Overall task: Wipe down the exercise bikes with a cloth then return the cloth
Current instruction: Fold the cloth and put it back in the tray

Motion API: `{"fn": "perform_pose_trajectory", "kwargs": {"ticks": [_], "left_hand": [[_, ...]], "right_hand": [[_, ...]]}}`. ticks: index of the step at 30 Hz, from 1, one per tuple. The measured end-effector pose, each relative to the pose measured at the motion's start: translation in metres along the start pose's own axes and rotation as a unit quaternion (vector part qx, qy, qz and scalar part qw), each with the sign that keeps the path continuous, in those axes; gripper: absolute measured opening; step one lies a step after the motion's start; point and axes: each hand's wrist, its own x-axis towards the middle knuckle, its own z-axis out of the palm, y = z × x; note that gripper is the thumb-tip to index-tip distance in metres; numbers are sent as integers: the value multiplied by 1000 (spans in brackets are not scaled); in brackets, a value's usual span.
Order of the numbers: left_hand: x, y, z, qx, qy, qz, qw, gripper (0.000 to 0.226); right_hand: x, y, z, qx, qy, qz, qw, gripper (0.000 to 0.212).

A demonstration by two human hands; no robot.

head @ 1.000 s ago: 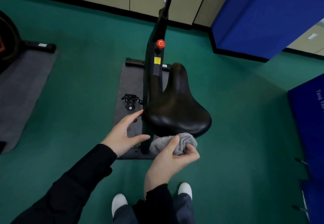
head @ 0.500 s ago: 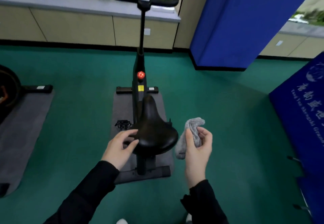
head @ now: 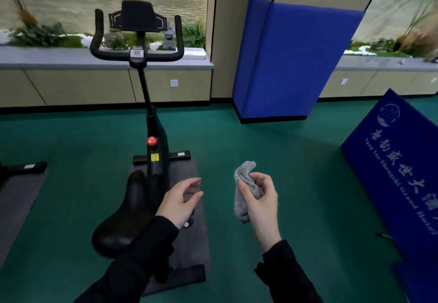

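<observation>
Cloth (head: 245, 184) is off the bike (head: 156, 141), held in the air to the right of the seat (head: 125, 215). Judging by this, you may have wiping left, and the return is not yet done. Your right hand (head: 260, 205) pinches it with curled fingers, and your left hand (head: 180, 198) hovers empty and loosely spread.

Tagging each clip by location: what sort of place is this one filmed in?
Probably a hotel gym. A black exercise bike stands on a grey mat over green sports flooring, a blue padded mat stands by the wall, and a second blue mat bears lettering that appears to read Grand Hotel.
</observation>
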Motion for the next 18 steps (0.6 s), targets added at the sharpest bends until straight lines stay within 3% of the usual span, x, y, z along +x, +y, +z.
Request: {"fn": "perform_pose_trajectory", "kwargs": {"ticks": [5,10,18], "left_hand": [[23,38,59,52,3,9,999,34],[39,68,104,174,-19,61,983,40],[86,88,136,301,-63,82,948,48]], "right_hand": [[42,-9,-63,-10,-13,-12,1000,19],[73,-15,-115,-35,-15,-30,999,19],[125,-6,-143,-89,-15,-37,995,21]]}}
